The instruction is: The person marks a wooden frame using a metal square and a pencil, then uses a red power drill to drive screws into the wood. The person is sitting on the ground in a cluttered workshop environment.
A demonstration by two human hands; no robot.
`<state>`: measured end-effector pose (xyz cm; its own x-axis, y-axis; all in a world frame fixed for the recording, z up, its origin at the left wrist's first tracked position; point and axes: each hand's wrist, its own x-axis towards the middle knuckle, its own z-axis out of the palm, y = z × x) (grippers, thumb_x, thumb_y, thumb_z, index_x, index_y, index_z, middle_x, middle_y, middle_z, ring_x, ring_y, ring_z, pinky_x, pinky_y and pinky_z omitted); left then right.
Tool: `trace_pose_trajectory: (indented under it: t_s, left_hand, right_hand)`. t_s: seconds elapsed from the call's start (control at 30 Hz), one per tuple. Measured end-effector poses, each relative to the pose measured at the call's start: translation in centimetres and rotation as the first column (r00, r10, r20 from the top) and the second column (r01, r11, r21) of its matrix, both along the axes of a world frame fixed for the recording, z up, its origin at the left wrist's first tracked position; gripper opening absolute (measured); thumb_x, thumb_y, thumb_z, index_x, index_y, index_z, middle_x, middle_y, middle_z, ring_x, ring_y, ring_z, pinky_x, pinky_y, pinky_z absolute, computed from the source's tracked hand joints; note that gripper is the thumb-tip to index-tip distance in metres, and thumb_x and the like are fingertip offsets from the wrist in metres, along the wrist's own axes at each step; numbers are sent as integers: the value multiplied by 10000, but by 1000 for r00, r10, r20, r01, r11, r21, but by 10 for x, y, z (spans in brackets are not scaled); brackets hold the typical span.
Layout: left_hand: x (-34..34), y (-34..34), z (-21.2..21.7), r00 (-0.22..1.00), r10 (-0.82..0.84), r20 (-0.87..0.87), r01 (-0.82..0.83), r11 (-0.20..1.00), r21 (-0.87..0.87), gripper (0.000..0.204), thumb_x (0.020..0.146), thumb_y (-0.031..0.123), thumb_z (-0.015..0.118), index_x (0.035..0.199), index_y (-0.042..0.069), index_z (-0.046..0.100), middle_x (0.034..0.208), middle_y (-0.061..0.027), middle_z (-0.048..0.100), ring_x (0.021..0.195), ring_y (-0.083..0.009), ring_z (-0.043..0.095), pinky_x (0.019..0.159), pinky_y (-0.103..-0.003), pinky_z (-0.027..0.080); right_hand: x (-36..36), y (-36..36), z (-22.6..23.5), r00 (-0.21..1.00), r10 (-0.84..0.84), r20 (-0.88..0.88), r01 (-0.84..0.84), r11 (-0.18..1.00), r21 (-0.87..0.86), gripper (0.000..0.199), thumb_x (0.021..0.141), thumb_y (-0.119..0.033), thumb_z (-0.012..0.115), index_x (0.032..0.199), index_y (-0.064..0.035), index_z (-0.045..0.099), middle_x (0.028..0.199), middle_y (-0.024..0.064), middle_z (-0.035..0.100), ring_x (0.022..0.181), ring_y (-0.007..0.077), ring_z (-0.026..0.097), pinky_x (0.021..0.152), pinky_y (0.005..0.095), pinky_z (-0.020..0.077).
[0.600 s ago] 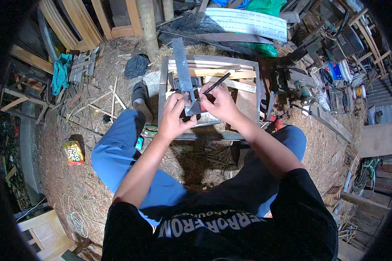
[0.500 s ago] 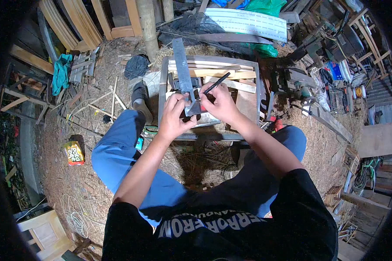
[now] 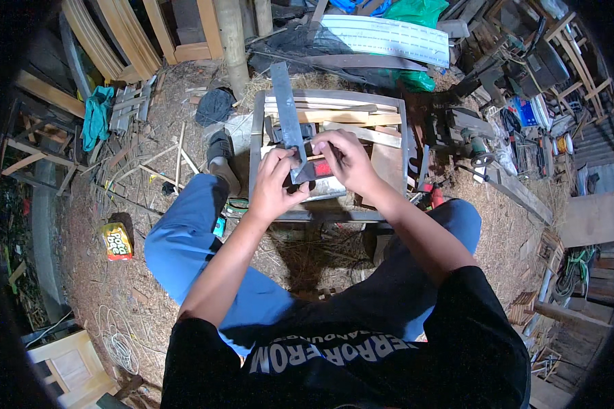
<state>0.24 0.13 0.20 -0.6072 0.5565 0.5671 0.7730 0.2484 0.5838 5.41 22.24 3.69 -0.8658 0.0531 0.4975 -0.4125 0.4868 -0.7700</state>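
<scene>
A: Where do we find the strip (image 3: 285,102)?

B: Over the bench (image 3: 404,136) — a long, flat piece of grey metal. In our view its far end reaches past the bench's far rim, and its near end lies around the middle.

A: And the left hand (image 3: 273,184)?

B: We see it clamped on the strip's near end, with the thumb lower down.

A: What of the right hand (image 3: 351,163)?

B: Curled, fingers bent in, just beside a red piece (image 3: 322,168) near that same end. Whether it is clamped on anything, we can't tell — the fingers hide it.

A: What else do we have on the bench?

B: Lengths of wood (image 3: 351,116), mostly lying crosswise toward the far side.

A: And on the ground?

B: A dark bundle (image 3: 215,106) near the post (image 3: 233,48), and a yellow-and-red packet (image 3: 117,242) left of the left knee (image 3: 174,211).
</scene>
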Motion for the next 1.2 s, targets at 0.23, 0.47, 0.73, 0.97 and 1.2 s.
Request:
trace_pose_trajectory:
  t_s: [0.23,0.47,0.73,0.97,1.2]
  left_hand:
    - [0,-2,2,1000,-9,11,9,1000,-4,457,712,170,859,1090,27,644,1266,-196,657,1177,-420,644,1019,-509,525]
    - [0,-3,1,999,-4,36,5,1000,-11,454,719,186,855,1091,39,639,1296,-196,666,1198,-420,634,1039,-508,511]
    - [6,-13,10,998,42,36,-41,999,-29,504,810,145,771,1288,45,647,1410,-193,613,1278,-411,592,1123,-504,444]
    - [3,-16,0,999,18,51,-21,999,50,386,841,18,713,1226,39,713,1373,-176,648,1134,-380,659,1024,-481,517]
    - [5,-20,-3,994,103,-48,-102,994,25,399,839,-44,726,1206,100,790,1200,-130,681,1038,-344,668,939,-459,545]
  right_hand:
    - [14,33,-4,991,131,-9,-119,927,356,318,924,-261,859,1083,-98,637,1159,82,776,1056,352,694,992,467,475]
    - [27,37,8,978,124,165,-193,830,523,500,874,-360,878,1226,-97,641,1418,126,690,1300,391,626,1151,530,437]
    - [25,35,-5,982,148,120,-190,815,548,429,909,-265,857,1247,-98,652,1480,117,665,1342,383,619,1172,514,450]
    - [29,29,1,978,118,174,-194,823,534,453,896,-195,847,1291,-112,641,1463,115,666,1350,370,610,1169,502,452]
    - [33,28,1,973,116,200,-211,800,562,589,854,-101,816,1403,-123,604,1483,115,650,1376,370,593,1201,503,432]
